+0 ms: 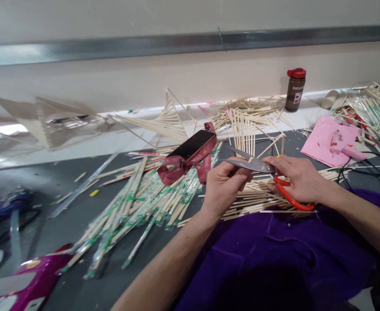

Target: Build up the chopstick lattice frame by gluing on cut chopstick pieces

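My right hand (303, 176) grips a pair of scissors (253, 165) with orange handles. Their blades point left and stand slightly apart. Close against the blades, my left hand (224, 186) is closed, fingertips pinched together; what lies between them is too hidden to make out. Under and in front of both hands lie many loose wooden sticks (248, 202). Just beyond the blades stands a structure of sticks (242, 125) set side by side in a fan.
Wrapped chopsticks (138, 207) are heaped on the left, with a phone (193, 144) and its red lanyard on top. A pink glue gun (353, 153) rests by a pink cloth (316, 144). A bottle (296, 90) stands behind. A blue tool (5, 209) lies far left.
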A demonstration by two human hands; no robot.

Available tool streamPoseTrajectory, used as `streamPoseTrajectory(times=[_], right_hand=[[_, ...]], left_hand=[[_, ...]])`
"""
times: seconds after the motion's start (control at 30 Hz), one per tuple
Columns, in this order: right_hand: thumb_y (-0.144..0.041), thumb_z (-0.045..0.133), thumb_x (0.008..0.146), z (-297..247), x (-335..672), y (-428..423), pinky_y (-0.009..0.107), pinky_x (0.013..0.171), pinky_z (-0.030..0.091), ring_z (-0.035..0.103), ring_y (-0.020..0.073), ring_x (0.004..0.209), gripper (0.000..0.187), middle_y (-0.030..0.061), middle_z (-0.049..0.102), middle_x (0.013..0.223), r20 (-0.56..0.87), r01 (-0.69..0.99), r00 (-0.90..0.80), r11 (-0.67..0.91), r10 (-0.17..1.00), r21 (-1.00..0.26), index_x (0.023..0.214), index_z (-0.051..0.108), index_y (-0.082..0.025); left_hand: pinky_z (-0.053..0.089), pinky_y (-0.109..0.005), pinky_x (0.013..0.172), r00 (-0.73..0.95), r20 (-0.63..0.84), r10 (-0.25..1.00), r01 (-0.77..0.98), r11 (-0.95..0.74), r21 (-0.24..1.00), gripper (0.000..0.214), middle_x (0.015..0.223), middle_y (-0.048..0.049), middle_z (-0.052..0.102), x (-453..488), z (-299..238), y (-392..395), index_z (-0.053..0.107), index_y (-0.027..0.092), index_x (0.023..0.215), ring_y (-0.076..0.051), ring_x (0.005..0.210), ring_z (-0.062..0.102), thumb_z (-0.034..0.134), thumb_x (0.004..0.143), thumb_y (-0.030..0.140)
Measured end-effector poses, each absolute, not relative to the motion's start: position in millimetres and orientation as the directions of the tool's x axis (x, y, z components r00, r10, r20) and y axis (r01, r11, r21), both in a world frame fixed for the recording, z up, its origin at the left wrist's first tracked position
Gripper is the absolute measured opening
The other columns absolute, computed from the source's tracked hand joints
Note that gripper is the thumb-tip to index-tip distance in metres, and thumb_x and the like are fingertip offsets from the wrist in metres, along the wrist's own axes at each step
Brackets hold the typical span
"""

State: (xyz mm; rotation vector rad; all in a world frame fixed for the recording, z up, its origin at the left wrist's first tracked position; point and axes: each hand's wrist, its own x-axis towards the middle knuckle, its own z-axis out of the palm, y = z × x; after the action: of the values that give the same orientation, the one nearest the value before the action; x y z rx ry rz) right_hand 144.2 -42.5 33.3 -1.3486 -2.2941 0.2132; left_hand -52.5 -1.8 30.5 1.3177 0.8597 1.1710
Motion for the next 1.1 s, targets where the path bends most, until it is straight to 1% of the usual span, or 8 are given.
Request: streamPoseTrajectory(times=[0.13,0.27,0.37,0.5,0.7,0.9,1.03,1.1], right_hand=[[-0.055,0.061,0.078,36.6,144.3,-43.2,0.039,0.078,0.049,0.06,0.025,0.093,0.065,0.0116,0.064,0.107,0.314,0.774,-0.428,0.523,0.847,-0.356,0.129,0.045,-0.017],[-0.053,0.063,0.076,39.3,145.1,-43.0,0.041,0.079,0.047,0.059,0.0257,0.094,0.067,0.0121,0.063,0.109,0.3,0.753,-0.441,0.531,0.846,-0.389,0.13,0.043,-0.018],[-0.051,0.065,0.076,41.2,145.3,-43.1,0.041,0.081,0.047,0.059,0.0247,0.094,0.07,0.0125,0.062,0.112,0.277,0.718,-0.46,0.537,0.843,-0.443,0.133,0.041,-0.018],[-0.048,0.066,0.077,41.7,145.7,-43.8,0.042,0.087,0.048,0.058,0.0257,0.103,0.069,0.014,0.06,0.12,0.251,0.696,-0.481,0.54,0.84,-0.473,0.133,0.041,-0.016],[-0.05,0.058,0.084,37.7,148.1,-42.6,0.042,0.083,0.051,0.061,0.0241,0.097,0.059,0.0122,0.063,0.113,0.27,0.707,-0.467,0.539,0.842,-0.459,0.133,0.044,-0.02],[-0.03,0.049,0.089,36.8,150.4,-41.3,0.04,0.084,0.051,0.063,0.0226,0.099,0.043,0.0109,0.065,0.113,0.241,0.734,-0.461,0.519,0.854,-0.438,0.131,0.046,-0.02],[-0.022,0.047,0.086,35.6,151.4,-41.1,0.039,0.078,0.052,0.063,0.0222,0.094,0.043,0.0115,0.066,0.109,0.243,0.758,-0.451,0.513,0.859,-0.404,0.128,0.047,-0.019],[-0.021,0.047,0.084,34.3,151.4,-40.8,0.038,0.076,0.052,0.063,0.0227,0.092,0.043,0.0121,0.066,0.108,0.25,0.769,-0.447,0.511,0.859,-0.383,0.127,0.048,-0.017]], left_hand=[[0.022,-0.02,0.035,0.292,0.137,0.947,-0.143,-0.099,0.985,0.032,0.047,0.0024,0.055,-54.7,27.2,-1.7,0.067,0.017,0.074,-0.005,0.036,0.034,0.076,0.069,0.047],[0.02,-0.02,0.035,0.343,0.124,0.931,-0.101,-0.095,0.99,0.043,0.047,0.0012,0.054,-55.2,28.2,-2.8,0.066,0.015,0.07,-0.005,0.036,0.033,0.073,0.068,0.057],[0.019,-0.02,0.035,0.393,0.126,0.911,-0.058,-0.112,0.992,0.047,0.045,0.0021,0.048,-56.3,29.5,-3.3,0.061,0.015,0.058,-0.005,0.037,0.032,0.069,0.071,0.06],[0.02,-0.021,0.037,0.425,0.152,0.892,-0.008,-0.165,0.986,0.049,0.045,0.0029,0.042,-59.0,27.3,-2.9,0.056,0.016,0.053,-0.006,0.039,0.031,0.064,0.077,0.058],[0.031,-0.021,0.042,0.343,0.258,0.903,0.092,-0.306,0.948,0.04,0.052,0.0004,0.051,-59.2,25.3,-5.2,0.059,0.017,0.055,-0.009,0.047,0.041,0.061,0.083,0.046],[0.036,-0.021,0.046,0.27,0.292,0.918,0.161,-0.342,0.926,0.029,0.05,0.0014,0.054,-56.2,32.2,-9.6,0.063,0.018,0.058,-0.01,0.049,0.047,0.061,0.082,0.034],[0.035,-0.021,0.045,0.256,0.283,0.924,0.161,-0.33,0.93,0.024,0.052,0.001,0.055,-54.9,29.9,-10.4,0.066,0.018,0.066,-0.01,0.051,0.048,0.06,0.083,0.034],[0.034,-0.02,0.044,0.247,0.263,0.932,0.153,-0.306,0.94,0.026,0.054,0.0002,0.056,-54.3,27.3,-9.9,0.065,0.018,0.064,-0.01,0.051,0.048,0.06,0.083,0.035]])
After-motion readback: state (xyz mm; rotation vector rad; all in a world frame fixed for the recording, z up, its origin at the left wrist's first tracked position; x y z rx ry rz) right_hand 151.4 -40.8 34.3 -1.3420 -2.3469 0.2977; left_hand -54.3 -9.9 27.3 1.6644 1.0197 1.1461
